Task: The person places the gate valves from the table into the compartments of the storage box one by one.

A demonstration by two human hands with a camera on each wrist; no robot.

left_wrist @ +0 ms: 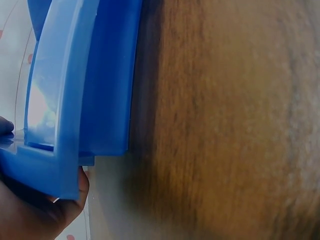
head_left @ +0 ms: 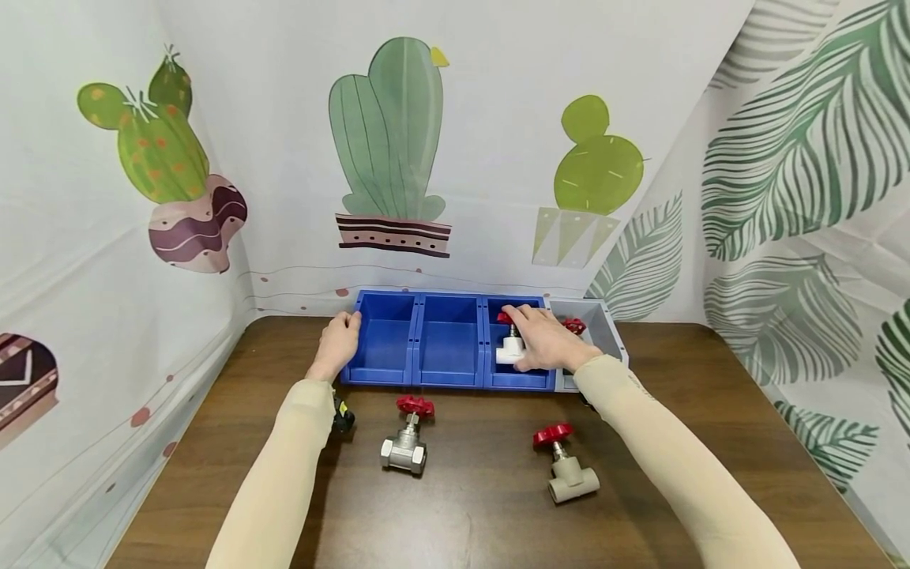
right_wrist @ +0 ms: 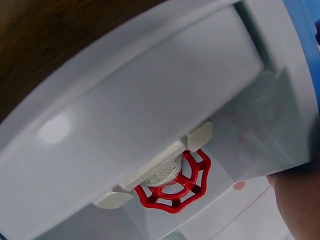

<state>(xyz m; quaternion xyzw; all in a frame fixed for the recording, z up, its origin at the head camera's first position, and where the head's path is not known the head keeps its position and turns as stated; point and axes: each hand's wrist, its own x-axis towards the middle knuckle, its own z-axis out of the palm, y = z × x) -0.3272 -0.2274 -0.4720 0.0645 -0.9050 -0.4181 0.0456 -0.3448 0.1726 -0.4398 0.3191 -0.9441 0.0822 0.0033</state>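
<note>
My left hand [head_left: 337, 345] grips the outer left wall of the leftmost blue bin [head_left: 381, 378]; the left wrist view shows fingers around the rim of that blue bin [left_wrist: 62, 100]. Over the third blue bin [head_left: 519, 382] my right hand [head_left: 547, 340] holds a white valve [head_left: 509, 349] with a red handwheel, fingers at the wheel and thumb by the body. The hand partly hides this valve. Beside it, the grey bin [head_left: 604, 332] contains another valve with a red handwheel [right_wrist: 182, 187], its pale body partly behind the bin's front wall.
On the wooden table [head_left: 469, 506], in front of the bins, lie a metal gate valve [head_left: 404, 452] and a beige valve [head_left: 571, 478], both with red handwheels. A black and yellow object [head_left: 344, 416] is half hidden by the left sleeve. A printed curtain [head_left: 490, 158] hangs behind.
</note>
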